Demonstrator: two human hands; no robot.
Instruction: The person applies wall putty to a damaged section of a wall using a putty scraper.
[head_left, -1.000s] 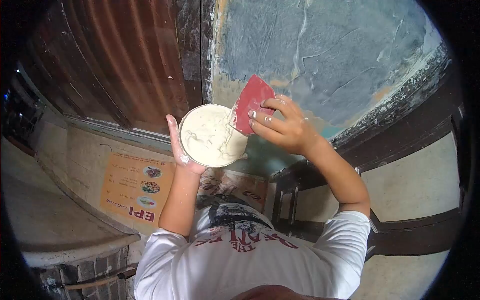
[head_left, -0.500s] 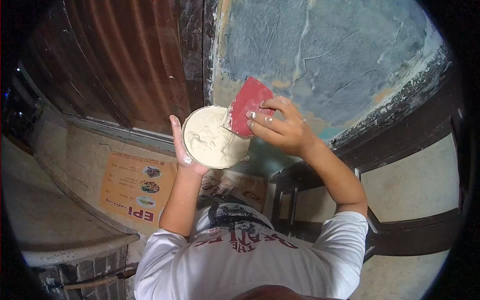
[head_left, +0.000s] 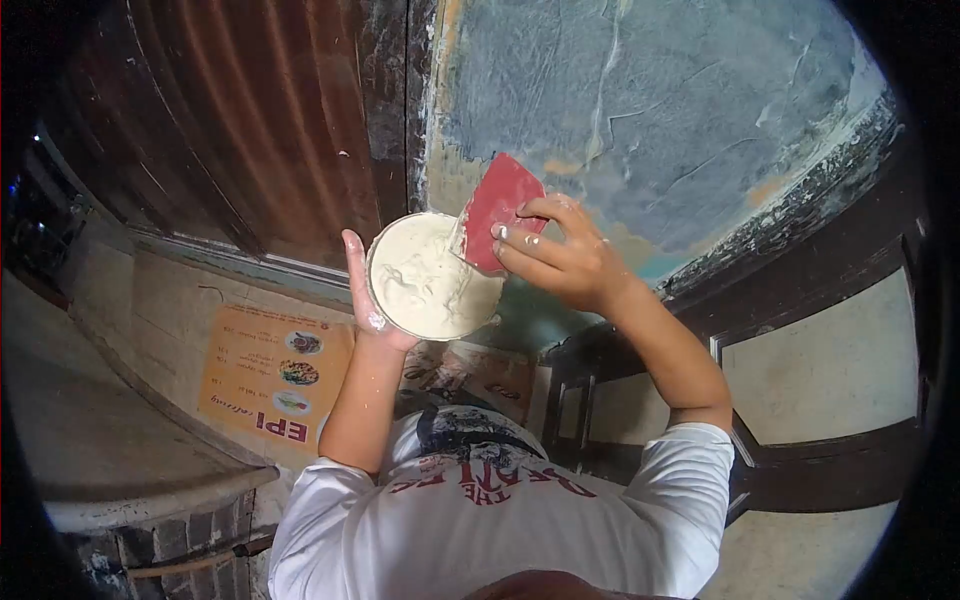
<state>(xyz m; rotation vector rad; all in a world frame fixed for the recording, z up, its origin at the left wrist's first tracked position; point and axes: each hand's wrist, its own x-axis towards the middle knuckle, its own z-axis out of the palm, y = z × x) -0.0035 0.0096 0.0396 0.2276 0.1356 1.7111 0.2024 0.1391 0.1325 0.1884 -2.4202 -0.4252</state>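
Right hand pinching a red scraper, fingertips smeared white, and the blade's pale-coated edge meets the paste at the right of the tub! Left hand cradles that round tub, thumb up along its side, other fingers hidden underneath. Inside, creamy off-white paste, thick, swirled and ridged, and the scraper blocks part of the rim. Beyond: a patchy blue-grey wall, a reddish-brown panel to the left, an orange printed sheet below, dark wooden framing at right.
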